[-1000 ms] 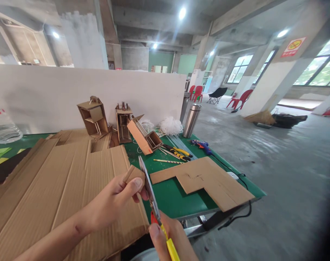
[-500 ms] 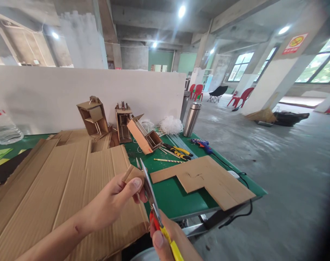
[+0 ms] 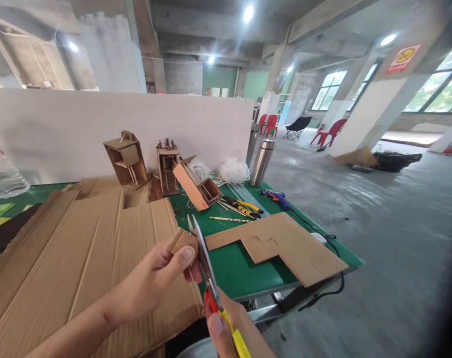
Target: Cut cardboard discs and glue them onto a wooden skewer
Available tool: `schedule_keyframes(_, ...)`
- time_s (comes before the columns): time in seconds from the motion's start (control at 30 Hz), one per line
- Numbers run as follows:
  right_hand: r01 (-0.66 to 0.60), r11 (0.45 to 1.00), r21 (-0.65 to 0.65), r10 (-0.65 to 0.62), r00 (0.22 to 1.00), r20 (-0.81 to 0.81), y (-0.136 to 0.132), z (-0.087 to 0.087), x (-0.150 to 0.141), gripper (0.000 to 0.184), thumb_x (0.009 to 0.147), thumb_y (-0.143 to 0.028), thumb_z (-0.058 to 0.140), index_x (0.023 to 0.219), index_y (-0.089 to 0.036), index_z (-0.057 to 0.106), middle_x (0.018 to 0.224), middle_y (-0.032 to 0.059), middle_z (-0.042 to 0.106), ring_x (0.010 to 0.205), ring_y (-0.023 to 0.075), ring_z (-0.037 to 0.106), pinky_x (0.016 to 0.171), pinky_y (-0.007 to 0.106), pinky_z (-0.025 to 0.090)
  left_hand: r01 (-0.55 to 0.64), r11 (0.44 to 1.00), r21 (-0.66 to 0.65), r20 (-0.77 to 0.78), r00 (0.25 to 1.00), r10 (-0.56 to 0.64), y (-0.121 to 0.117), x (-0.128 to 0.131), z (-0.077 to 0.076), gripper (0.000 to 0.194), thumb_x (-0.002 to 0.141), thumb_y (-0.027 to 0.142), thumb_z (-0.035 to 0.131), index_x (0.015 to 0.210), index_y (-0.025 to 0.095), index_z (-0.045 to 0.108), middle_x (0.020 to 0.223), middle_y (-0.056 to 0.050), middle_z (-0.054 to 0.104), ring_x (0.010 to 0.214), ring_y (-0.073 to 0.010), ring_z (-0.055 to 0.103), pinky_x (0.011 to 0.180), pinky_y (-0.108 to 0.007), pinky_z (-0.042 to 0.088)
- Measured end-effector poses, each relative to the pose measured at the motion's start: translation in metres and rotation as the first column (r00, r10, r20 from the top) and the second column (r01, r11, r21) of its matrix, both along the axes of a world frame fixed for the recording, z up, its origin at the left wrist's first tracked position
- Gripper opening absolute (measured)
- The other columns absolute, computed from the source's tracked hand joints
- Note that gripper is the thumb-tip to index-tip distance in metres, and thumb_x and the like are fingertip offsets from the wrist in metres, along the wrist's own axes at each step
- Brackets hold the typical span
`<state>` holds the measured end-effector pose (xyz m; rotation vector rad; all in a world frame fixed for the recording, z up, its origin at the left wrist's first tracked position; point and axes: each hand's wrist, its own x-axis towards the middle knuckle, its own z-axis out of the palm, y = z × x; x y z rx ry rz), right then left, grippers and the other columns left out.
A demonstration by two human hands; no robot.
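Note:
My left hand (image 3: 166, 271) pinches a small piece of cardboard (image 3: 183, 240) between thumb and fingers, above the big cardboard sheet (image 3: 95, 253). In my right hand (image 3: 229, 325) is a pair of scissors (image 3: 207, 263) with red and yellow handles. Their blades point up and away, parted a little at the tips, right at the edge of the small piece. My left fingers partly hide where blades and cardboard meet. To the right, an angular cut cardboard sheet (image 3: 285, 243) lies over the table's edge.
Cardboard box models (image 3: 127, 159) stand by a white partition (image 3: 99, 117). Pliers (image 3: 248, 209), a pencil (image 3: 229, 219), a steel flask (image 3: 262, 163) and a blue glue gun (image 3: 276, 197) with a trailing cord lie on the green table (image 3: 233, 278). A plastic bottle (image 3: 4, 171) is at left.
The scissor blades have parted slightly since a second ago, and the right hand has shifted a little with the handles. My left hand keeps its hold on the small cardboard piece.

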<state>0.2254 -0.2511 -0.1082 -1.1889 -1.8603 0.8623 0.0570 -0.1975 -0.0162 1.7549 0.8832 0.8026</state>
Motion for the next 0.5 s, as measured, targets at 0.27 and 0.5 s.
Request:
schedule_keyframes(0.27,-0.05,0.994,-0.098,0.047,0.998,-0.033,0.0009,0.0059,0.0011,0.084,0.079,-0.085,0.011,0.094,-0.016,0.056,0.064,0.001,0.05,0.052,0.0147,0.042,0.047,0.027,0.029,-0.002,0.999,-0.037,0.028,1.0,0.003,-0.0003,0.0003,0.001,0.048,0.094,0.056,0.039,0.073,0.018,0.059,0.072,-0.004,0.065,0.07,-0.0165,0.058,0.071,-0.031,0.047)
schedule_keyframes(0.5,0.032,0.999,0.029,-0.034,0.999,0.042,-0.0015,0.0055,-0.0024,0.074,0.09,-0.072,0.008,0.093,-0.018,0.059,0.064,0.0031,0.054,0.053,0.0161,0.045,0.051,0.028,0.035,-0.004,0.999,-0.052,0.035,0.999,0.005,-0.0001,-0.0005,0.0008,0.048,0.094,0.055,0.04,0.074,0.017,0.061,0.072,-0.004,0.066,0.07,-0.0165,0.058,0.071,-0.031,0.047)
